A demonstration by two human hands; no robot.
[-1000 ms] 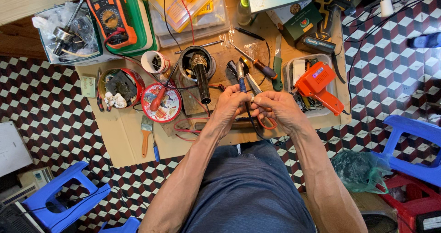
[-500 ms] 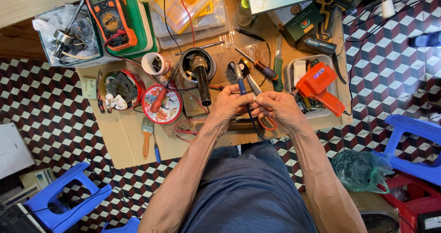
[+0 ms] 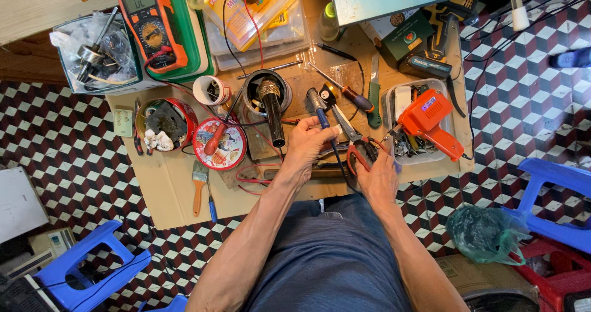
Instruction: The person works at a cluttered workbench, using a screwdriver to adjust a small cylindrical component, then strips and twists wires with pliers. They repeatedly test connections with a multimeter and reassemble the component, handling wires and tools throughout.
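Left hand grip closed on blue-handled tool — right hand (closed) holds red-handled pliers.

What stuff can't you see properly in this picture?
Head view only:
- What the left hand pinches: fingers cover it.
- Pliers handles: partly under the right hand.
- Contents of the grey tray: hidden by the orange glue gun.
- Red tin contents: too small.

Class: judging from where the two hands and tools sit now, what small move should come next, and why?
Probably bring the left hand's blue-handled tool closer to the red-handled pliers in the right hand: both tools are gripped and angled together, yet their working ends look apart.
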